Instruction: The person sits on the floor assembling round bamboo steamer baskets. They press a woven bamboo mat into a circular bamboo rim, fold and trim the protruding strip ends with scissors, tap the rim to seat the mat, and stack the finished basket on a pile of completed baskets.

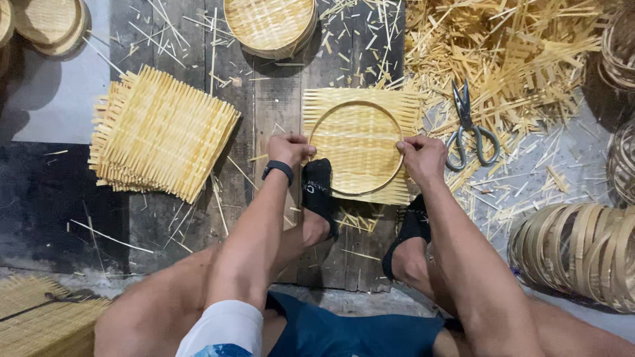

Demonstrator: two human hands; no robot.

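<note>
With the left hand and right hand each clenched on opposite sides of the round hoop pressed onto the woven bamboo mat on the plank floor, uneven pressure could shift the hoop off-centre and splinter the slats.

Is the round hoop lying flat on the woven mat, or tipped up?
Flat. The hoop rests on the woven mat, with the left hand and right hand at its rim.
</note>
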